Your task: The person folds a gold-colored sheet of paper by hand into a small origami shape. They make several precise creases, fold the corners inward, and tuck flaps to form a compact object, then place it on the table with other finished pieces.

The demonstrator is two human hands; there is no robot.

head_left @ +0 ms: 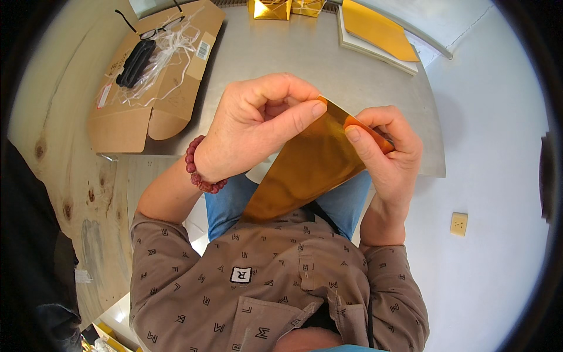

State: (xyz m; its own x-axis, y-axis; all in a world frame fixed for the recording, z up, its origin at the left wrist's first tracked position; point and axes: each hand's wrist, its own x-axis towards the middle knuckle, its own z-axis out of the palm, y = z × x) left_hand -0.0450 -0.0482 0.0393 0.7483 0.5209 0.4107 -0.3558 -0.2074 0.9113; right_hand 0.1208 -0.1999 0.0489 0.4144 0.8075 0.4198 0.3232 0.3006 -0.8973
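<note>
A shiny gold foil paper sheet (311, 167) hangs between my two hands above my lap, just off the table's near edge. My left hand (258, 120), with a red bead bracelet (198, 170) at its wrist, pinches the upper left corner between thumb and fingers. Along the upper right edge, my right hand (390, 144) grips the paper with the thumb on the gold face and the fingers behind. The top edge between them slants down to the right, and a narrow orange strip shows near the right hand. Behind the sheet, part of my lap is hidden.
The grey metal table (275, 58) spreads out ahead. At its left lies a cardboard box (176, 97) with glasses (161, 29), a black case (136, 63) and white strings (176, 47). Gold folded pieces (270, 9) stand at the back, and a gold paper stack (378, 29) lies at the back right.
</note>
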